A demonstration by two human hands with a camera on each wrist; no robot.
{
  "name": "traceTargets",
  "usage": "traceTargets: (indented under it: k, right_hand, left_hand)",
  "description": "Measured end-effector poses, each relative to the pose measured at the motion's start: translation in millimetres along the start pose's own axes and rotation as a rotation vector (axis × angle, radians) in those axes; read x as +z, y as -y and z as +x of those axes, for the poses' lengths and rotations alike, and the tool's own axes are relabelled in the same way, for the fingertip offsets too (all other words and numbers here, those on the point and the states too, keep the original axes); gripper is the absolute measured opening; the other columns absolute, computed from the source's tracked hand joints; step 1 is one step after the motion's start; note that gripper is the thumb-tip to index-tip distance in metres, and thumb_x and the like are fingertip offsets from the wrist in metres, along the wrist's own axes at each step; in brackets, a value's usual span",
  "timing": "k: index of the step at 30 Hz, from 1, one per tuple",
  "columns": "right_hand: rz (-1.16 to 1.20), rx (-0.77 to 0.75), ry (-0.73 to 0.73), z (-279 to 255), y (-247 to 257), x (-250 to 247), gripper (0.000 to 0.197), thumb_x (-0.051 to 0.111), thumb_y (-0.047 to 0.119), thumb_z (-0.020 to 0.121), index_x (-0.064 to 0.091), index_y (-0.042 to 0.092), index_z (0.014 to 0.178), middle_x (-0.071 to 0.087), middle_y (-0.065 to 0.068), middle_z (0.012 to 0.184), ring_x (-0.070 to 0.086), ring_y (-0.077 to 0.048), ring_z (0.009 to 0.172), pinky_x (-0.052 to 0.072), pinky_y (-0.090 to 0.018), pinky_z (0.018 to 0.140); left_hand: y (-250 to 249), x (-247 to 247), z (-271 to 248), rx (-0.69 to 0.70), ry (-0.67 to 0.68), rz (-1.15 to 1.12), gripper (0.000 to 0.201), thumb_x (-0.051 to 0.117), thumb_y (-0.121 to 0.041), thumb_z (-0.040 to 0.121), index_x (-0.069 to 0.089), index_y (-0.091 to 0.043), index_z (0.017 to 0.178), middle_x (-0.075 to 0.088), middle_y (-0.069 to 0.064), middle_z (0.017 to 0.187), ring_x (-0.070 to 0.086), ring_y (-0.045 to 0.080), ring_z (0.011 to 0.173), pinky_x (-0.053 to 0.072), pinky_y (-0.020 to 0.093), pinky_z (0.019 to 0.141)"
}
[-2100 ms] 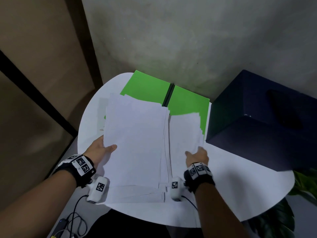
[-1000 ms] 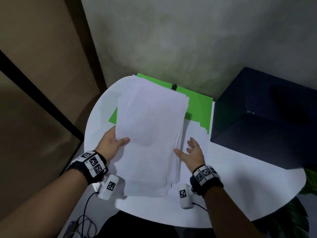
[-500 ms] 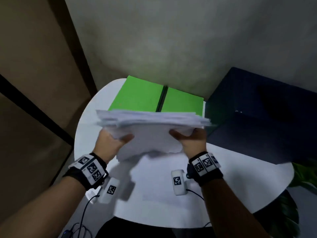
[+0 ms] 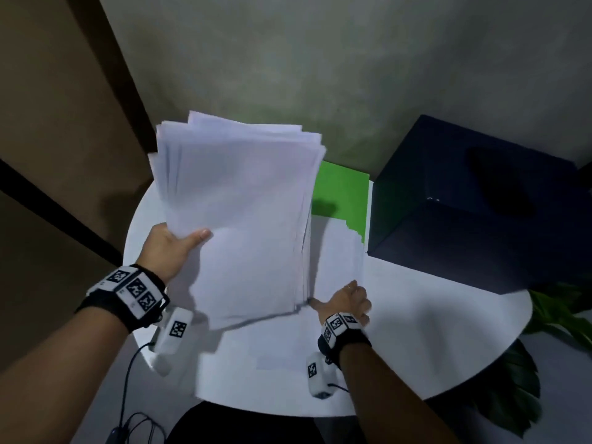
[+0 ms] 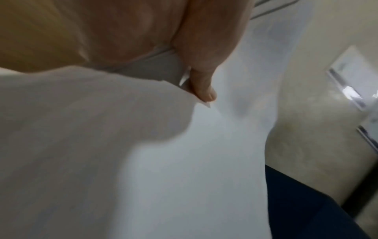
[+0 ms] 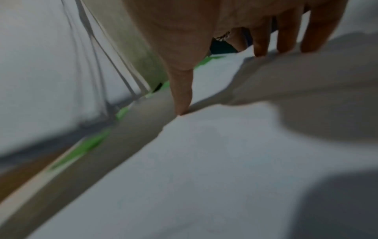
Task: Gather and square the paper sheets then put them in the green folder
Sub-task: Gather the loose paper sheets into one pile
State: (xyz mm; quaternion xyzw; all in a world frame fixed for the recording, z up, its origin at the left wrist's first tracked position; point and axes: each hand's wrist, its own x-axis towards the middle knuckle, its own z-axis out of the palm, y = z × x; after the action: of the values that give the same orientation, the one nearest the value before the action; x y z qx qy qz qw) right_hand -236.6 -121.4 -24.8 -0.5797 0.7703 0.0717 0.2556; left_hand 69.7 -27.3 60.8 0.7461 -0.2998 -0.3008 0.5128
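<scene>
A thick stack of white paper sheets (image 4: 243, 213) is raised and tilted over the round white table (image 4: 432, 331), its top edges uneven. My left hand (image 4: 169, 248) grips the stack's left edge, with the thumb (image 5: 204, 77) lying on the top sheet. My right hand (image 4: 347, 299) is down at the stack's lower right corner, its straight fingers (image 6: 286, 37) touching a few loose sheets (image 4: 339, 254) that lie flat on the table. The green folder (image 4: 342, 193) lies open behind them, mostly hidden by the raised stack and partly covered by the loose sheets.
A big dark blue box (image 4: 480, 213) stands against the table's right side, close to the folder. Green plant leaves (image 4: 560, 315) show beyond the right rim. A cable (image 4: 128, 395) hangs off the near left edge. A wall rises right behind the table.
Half a second ago both hands held the stack edge-on above the table. Now the right hand has let go and dropped onto the loose sheets, and the left alone holds the stack, tilted up.
</scene>
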Motion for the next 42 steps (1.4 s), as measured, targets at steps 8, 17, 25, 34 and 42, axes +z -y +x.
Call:
traceTargets:
  k: [8,17,25,34,42]
  right_hand:
    - [0.141,0.062,0.033,12.0,11.5,-2.8,0.105,0.087,0.04,0.064,0.025,0.005,0.143,0.047,-0.017,0.134,0.053,-0.035,0.121,0.048,-0.044,0.095]
    - [0.337,0.048,0.112,12.5,6.1,-7.4,0.043,0.07,0.02,0.08,0.052,0.011,0.119,0.063,-0.012,0.122,0.064,-0.032,0.1,0.053,-0.034,0.091]
    - [0.511,-0.276,-0.356,-9.2,11.2,-134.7,0.024,0.07,0.013,0.084,0.07,0.006,0.107,0.073,-0.013,0.105,0.068,-0.028,0.097,0.05,-0.028,0.085]
    - [0.792,-0.362,-0.16,-13.2,21.4,-153.6,0.016,0.08,0.004,0.075,0.07,0.017,0.079,0.073,0.002,0.081,0.068,-0.002,0.062,0.056,-0.024,0.066]
    - [0.438,-0.286,0.221,-18.8,35.0,-1.6,0.044,0.081,0.026,0.077,0.061,0.009,0.113,0.061,0.002,0.099,0.06,-0.019,0.093,0.044,-0.022,0.081]
  left_hand:
    - [33.9,0.0,-16.8,-0.359,0.041,0.082,0.04,0.078,-0.035,0.079,0.054,-0.003,0.073,0.053,0.003,0.055,0.048,0.023,0.055,0.036,0.029,0.052]
    - [42.7,1.3,-20.2,-0.442,0.064,0.112,0.043,0.08,-0.035,0.077,0.056,-0.001,0.081,0.037,-0.009,0.041,0.035,0.016,0.048,0.027,0.027,0.047]
    - [77.6,14.2,-18.0,-0.521,0.211,0.378,0.054,0.08,-0.046,0.074,0.042,-0.012,0.057,0.04,0.001,0.049,0.039,0.018,0.046,0.03,0.028,0.05]
    - [93.5,23.4,-27.1,-0.55,0.226,0.237,0.066,0.068,-0.064,0.076,0.07,-0.003,0.102,0.074,0.014,0.092,0.069,0.031,0.085,0.056,0.042,0.082]
    - [106.5,20.9,-5.1,-0.793,0.23,-0.172,0.1,0.064,-0.087,0.055,0.061,-0.017,0.127,0.065,0.007,0.126,0.061,0.031,0.115,0.045,0.046,0.102]
